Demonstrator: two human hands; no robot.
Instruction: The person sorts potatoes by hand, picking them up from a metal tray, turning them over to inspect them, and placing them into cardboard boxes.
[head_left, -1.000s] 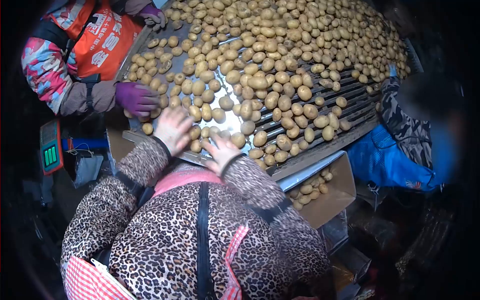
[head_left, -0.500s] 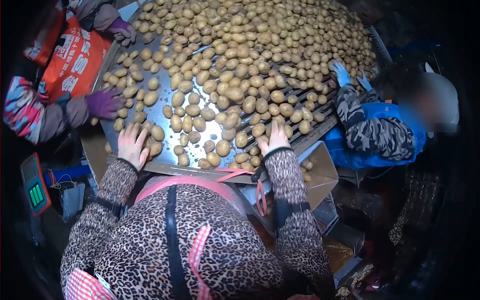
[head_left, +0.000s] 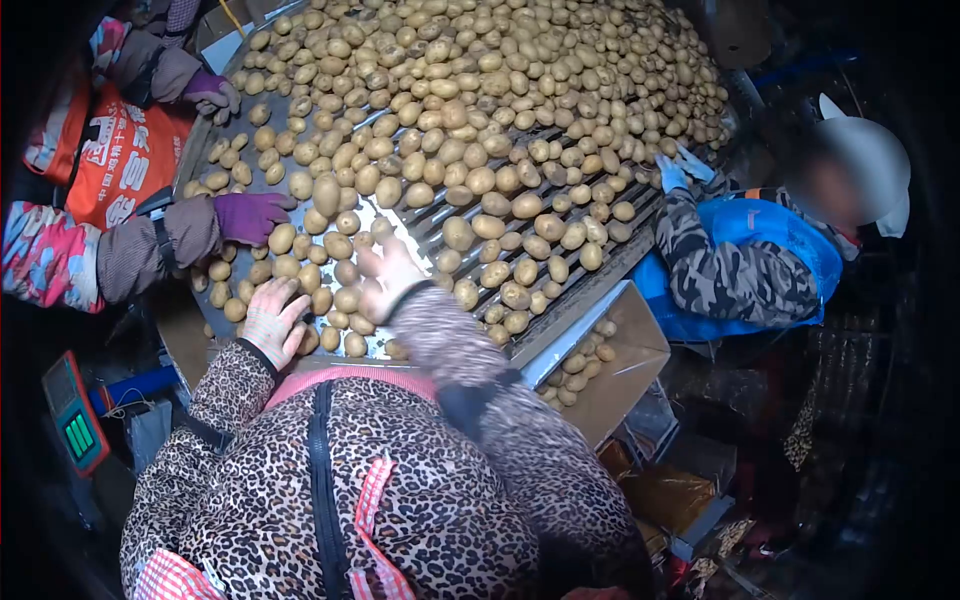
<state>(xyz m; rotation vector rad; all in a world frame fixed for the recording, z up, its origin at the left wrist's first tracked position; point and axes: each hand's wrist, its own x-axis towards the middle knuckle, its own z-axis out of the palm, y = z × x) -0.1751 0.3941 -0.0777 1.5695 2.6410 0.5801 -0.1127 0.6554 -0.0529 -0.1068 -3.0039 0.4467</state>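
Potatoes (head_left: 490, 180) cover most of a sloping metal table (head_left: 368, 218), thickest at the far side and more scattered near me. At the near left of the table, my left hand (head_left: 274, 318) lies over several potatoes with its fingers spread. My right hand (head_left: 390, 275) reaches in at the near middle, blurred by motion, among loose potatoes on the shiny sheet. Its fingers are too smeared to show whether a potato is in them. Slatted bars (head_left: 415, 218) show between the potatoes right of my right hand.
On the left, a co-worker's purple-gloved hand (head_left: 252, 217) is among potatoes close to my left hand. At the right edge, another co-worker's blue gloves (head_left: 683, 172) touch the pile. A cardboard box (head_left: 625, 365) holding potatoes hangs at the near right; a digital scale (head_left: 77, 415) stands lower left.
My right hand has swept left from the table's near right to the middle. My left hand has shifted slightly down. The left co-worker's purple glove has moved right, over the potatoes.
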